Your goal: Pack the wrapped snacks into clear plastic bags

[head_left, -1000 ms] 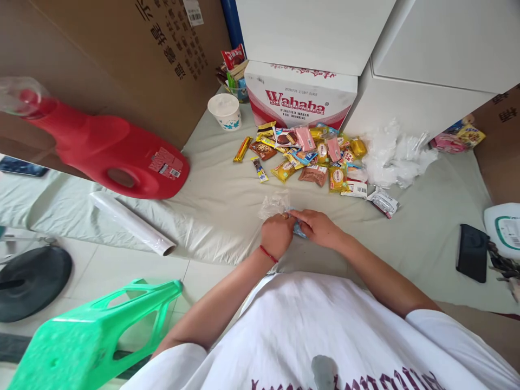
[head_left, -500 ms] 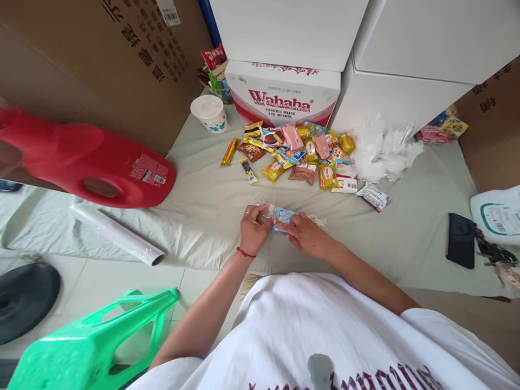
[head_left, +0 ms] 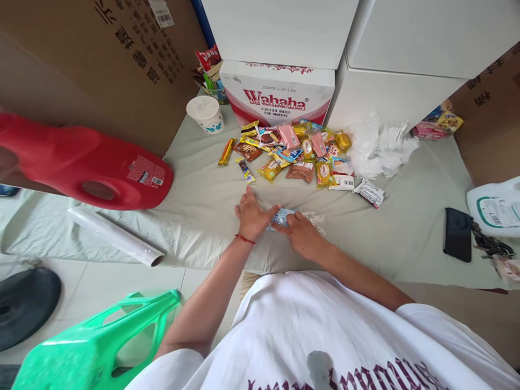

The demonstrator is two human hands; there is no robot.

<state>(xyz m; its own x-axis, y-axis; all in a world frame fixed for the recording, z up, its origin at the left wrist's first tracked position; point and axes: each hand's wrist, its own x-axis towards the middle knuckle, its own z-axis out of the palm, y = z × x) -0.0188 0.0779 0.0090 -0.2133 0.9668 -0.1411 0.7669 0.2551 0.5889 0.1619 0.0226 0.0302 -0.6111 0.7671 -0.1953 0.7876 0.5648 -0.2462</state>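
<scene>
A small blue packet lies on the pale green cloth in front of me, with clear plastic film around it and sticking out at both ends. My left hand is open at its left end, palm down; the fingers are spread and the thumb reaches the film at the packet's edge. From the right, my right hand grips the packet's near side with thumb and bent fingers. Part of the packet is hidden under that hand. Beyond both hands is a pile of wrapped snacks.
A Wahaha carton and paper cup stand behind the snacks. Crumpled clear bags lie right of them. At left are a red jug and a film roll; at right, a black phone. A green stool is below.
My left hand has gone from a pinch on the film to spread fingers, reaching slightly forward. My right hand stays at the packet. The whole view has shifted slightly.
</scene>
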